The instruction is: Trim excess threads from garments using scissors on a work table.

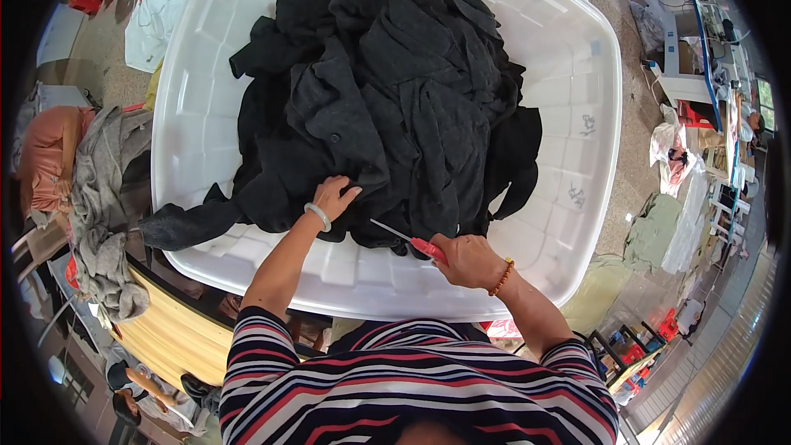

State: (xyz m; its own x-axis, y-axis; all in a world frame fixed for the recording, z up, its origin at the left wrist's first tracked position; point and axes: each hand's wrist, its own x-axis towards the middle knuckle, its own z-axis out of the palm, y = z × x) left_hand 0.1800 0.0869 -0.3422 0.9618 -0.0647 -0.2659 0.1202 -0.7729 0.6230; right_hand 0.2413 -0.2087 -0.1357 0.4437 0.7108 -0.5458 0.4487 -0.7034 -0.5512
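A heap of black garments [428, 82] fills the middle of a large white plastic tub [568, 58]. My left hand [333, 201], with a pale bangle at the wrist, grips the fabric at the near side of the heap; its fingertips are partly hidden by the cloth. A round dark button shows on the garment just beyond it. In my right hand [474, 261], a red-handled tool [428, 249] with a thin straight metal shaft points left toward the cloth. Its tip lies close to the near edge of the heap, and its exact kind cannot be told.
One dark sleeve [189, 225] hangs over the tub's left rim. Left of the tub, a person [51, 152] is beside grey cloth [107, 198] near a wooden table [177, 321]. Green cloth [653, 231] lies on the floor at right, with workbenches beyond.
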